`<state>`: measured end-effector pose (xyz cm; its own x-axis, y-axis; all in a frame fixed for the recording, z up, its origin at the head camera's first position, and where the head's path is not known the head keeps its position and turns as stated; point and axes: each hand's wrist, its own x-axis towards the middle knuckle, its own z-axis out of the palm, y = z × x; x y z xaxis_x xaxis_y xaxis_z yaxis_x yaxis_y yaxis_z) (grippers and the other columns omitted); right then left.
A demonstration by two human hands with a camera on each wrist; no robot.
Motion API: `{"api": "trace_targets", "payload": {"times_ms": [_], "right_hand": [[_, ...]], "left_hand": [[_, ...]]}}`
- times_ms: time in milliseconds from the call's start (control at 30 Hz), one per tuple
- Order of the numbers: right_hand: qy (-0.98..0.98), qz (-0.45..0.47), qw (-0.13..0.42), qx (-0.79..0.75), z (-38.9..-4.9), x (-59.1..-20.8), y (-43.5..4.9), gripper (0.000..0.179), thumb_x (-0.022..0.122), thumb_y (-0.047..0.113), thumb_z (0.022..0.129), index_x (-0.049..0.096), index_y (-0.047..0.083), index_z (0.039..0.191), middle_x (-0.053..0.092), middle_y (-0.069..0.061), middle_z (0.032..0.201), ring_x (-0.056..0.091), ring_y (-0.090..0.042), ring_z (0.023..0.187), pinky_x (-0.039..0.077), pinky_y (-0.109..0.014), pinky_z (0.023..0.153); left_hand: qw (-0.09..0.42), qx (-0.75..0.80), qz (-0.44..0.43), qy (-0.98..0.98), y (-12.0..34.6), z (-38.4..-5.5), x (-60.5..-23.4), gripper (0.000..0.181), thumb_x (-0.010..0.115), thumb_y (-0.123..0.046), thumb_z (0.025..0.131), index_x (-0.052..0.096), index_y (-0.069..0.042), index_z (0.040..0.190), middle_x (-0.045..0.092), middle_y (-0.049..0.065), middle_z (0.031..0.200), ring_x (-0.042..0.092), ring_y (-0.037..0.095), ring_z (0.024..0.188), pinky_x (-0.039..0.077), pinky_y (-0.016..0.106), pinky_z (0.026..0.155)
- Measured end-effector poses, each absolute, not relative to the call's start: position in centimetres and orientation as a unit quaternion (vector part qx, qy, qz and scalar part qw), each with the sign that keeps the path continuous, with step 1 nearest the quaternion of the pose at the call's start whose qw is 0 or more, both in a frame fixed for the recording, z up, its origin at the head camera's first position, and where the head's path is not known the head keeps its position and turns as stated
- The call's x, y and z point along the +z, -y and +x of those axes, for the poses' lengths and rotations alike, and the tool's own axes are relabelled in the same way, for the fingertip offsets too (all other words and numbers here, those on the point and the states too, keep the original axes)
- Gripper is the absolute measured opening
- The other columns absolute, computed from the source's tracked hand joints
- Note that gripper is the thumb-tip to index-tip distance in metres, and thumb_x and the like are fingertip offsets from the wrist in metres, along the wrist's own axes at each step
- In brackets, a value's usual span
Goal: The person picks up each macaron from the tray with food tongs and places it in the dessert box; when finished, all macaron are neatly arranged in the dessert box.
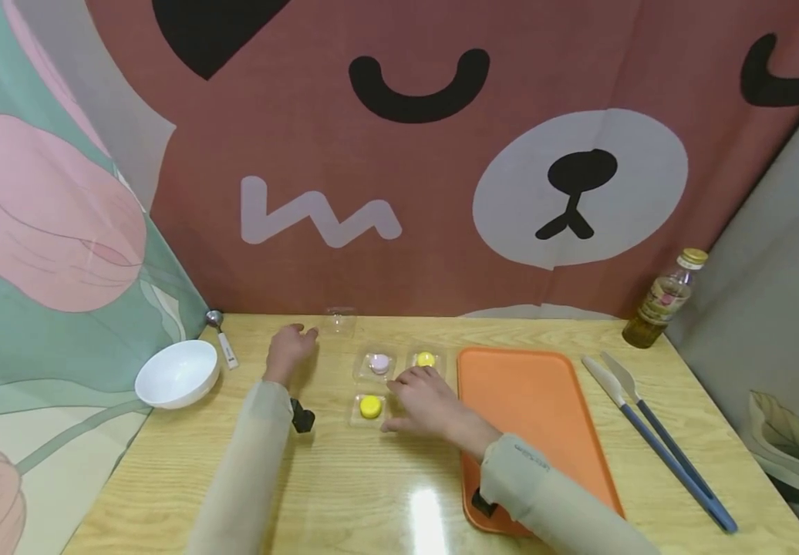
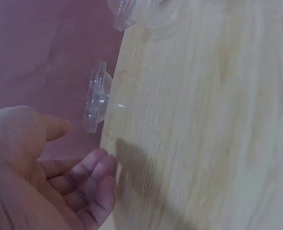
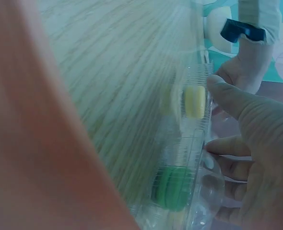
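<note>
My right hand (image 1: 427, 401) reaches over several small clear plastic boxes of macarons, thumb and fingers spread. A yellow macaron (image 1: 370, 407) lies by the thumb, with a lilac macaron (image 1: 379, 363) and another yellow macaron (image 1: 425, 359) just beyond the fingers. In the right wrist view, the fingertips are right at the edge of the boxes, and a green macaron (image 3: 172, 188) shows; my hand hides it in the head view. My left hand (image 1: 291, 351), fingers loosely bent and holding nothing, is beside a clear plastic lid (image 2: 98, 98) at the back of the table.
An orange tray (image 1: 517, 378) lies on the right, partly under my right forearm. Beyond it are blue-handled tongs (image 1: 680, 462) and an oil bottle (image 1: 663, 302). On the left are a white bowl (image 1: 177, 375) and a measuring spoon (image 1: 222, 339). A printed curtain (image 1: 441, 285) borders the back.
</note>
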<state>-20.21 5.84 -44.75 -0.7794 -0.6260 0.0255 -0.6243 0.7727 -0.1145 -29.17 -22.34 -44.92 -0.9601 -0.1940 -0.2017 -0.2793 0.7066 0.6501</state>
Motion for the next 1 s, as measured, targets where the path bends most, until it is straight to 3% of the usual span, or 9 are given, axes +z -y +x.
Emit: {"api": "trace_targets", "payload": {"times_ms": [33, 133, 233, 333, 400, 467, 567, 700, 1000], "right_hand": [[-0.942, -0.332, 0.006, -0.056, -20.3, -44.8, -5.8, 0.078, 0.069, 0.065, 0.085, 0.061, 0.009, 0.139, 0.064, -0.008, 0.137, 0.055, -0.028, 0.131, 0.039, -0.048, 0.117], [-0.942, -0.333, 0.0, -0.046, -20.4, -44.9, -5.8, 0.078, 0.069, 0.066, 0.085, 0.061, 0.01, 0.139, 0.064, -0.007, 0.137, 0.056, -0.028, 0.13, 0.04, -0.048, 0.116], [-0.943, -0.331, 0.0, -0.038, -20.5, -44.9, -5.6, 0.077, 0.068, 0.066, 0.086, 0.061, 0.011, 0.139, 0.065, -0.006, 0.136, 0.056, -0.027, 0.13, 0.04, -0.048, 0.115], [-0.943, -0.331, 0.005, -0.037, -20.5, -44.8, -5.3, 0.075, 0.067, 0.066, 0.088, 0.061, 0.011, 0.139, 0.065, -0.006, 0.136, 0.056, -0.028, 0.13, 0.039, -0.049, 0.116], [-0.944, -0.329, 0.012, -0.037, -20.5, -44.8, -5.2, 0.074, 0.066, 0.065, 0.088, 0.061, 0.011, 0.139, 0.064, -0.006, 0.136, 0.055, -0.028, 0.13, 0.038, -0.049, 0.118], [-0.945, -0.325, 0.016, -0.038, -20.4, -44.9, -5.1, 0.074, 0.067, 0.065, 0.088, 0.061, 0.011, 0.139, 0.064, -0.006, 0.137, 0.055, -0.028, 0.131, 0.037, -0.05, 0.119], [-0.947, -0.318, 0.019, -0.037, -20.4, -45.0, -5.0, 0.074, 0.067, 0.065, 0.088, 0.062, 0.012, 0.139, 0.064, -0.006, 0.137, 0.055, -0.028, 0.132, 0.036, -0.05, 0.119], [-0.949, -0.314, 0.02, -0.037, -20.4, -45.0, -4.9, 0.074, 0.068, 0.065, 0.087, 0.062, 0.012, 0.138, 0.065, -0.006, 0.136, 0.055, -0.027, 0.131, 0.036, -0.05, 0.119], [-0.95, -0.307, 0.033, -0.034, -20.4, -45.0, -4.8, 0.076, 0.068, 0.064, 0.087, 0.059, 0.012, 0.141, 0.062, -0.006, 0.14, 0.053, -0.027, 0.134, 0.034, -0.05, 0.121]], "left_hand": [[0.064, 0.382, -0.132, -0.913, 22.3, -29.4, -44.9, 0.063, 0.043, -0.039, 0.106, 0.04, 0.005, 0.152, 0.05, 0.026, 0.15, 0.049, 0.044, 0.137, 0.043, 0.057, 0.112], [0.068, 0.433, -0.152, -0.886, 22.1, -30.0, -45.0, 0.058, 0.046, -0.037, 0.105, 0.048, 0.003, 0.147, 0.058, 0.022, 0.14, 0.058, 0.037, 0.126, 0.051, 0.048, 0.105], [0.07, 0.465, -0.174, -0.865, 21.9, -30.6, -44.9, 0.043, 0.049, -0.035, 0.104, 0.064, 0.001, 0.124, 0.07, 0.013, 0.102, 0.065, 0.025, 0.09, 0.057, 0.037, 0.079], [0.066, 0.477, -0.182, -0.857, 21.7, -31.0, -44.9, 0.035, 0.051, -0.032, 0.103, 0.064, -0.002, 0.092, 0.061, 0.003, 0.068, 0.056, 0.019, 0.064, 0.048, 0.031, 0.06], [0.064, 0.477, -0.186, -0.856, 21.6, -31.2, -44.9, 0.034, 0.053, -0.03, 0.102, 0.064, -0.002, 0.087, 0.058, 0.001, 0.061, 0.053, 0.017, 0.058, 0.046, 0.03, 0.056], [0.06, 0.476, -0.194, -0.856, 21.4, -31.2, -45.0, 0.032, 0.056, -0.028, 0.101, 0.07, 0.0, 0.094, 0.065, 0.003, 0.065, 0.057, 0.015, 0.058, 0.049, 0.029, 0.056], [0.057, 0.495, -0.215, -0.84, 21.4, -31.3, -45.4, 0.034, 0.06, -0.025, 0.1, 0.071, 0.003, 0.116, 0.075, 0.01, 0.087, 0.065, 0.012, 0.064, 0.056, 0.028, 0.065], [0.062, 0.537, -0.234, -0.808, 21.4, -31.6, -45.9, 0.04, 0.061, -0.024, 0.1, 0.064, 0.003, 0.129, 0.076, 0.011, 0.106, 0.068, 0.009, 0.069, 0.057, 0.026, 0.072], [0.055, 0.562, -0.248, -0.787, 21.1, -32.0, -46.4, 0.035, 0.061, -0.018, 0.099, 0.065, 0.002, 0.128, 0.074, 0.007, 0.098, 0.063, 0.008, 0.065, 0.055, 0.021, 0.066]]}}
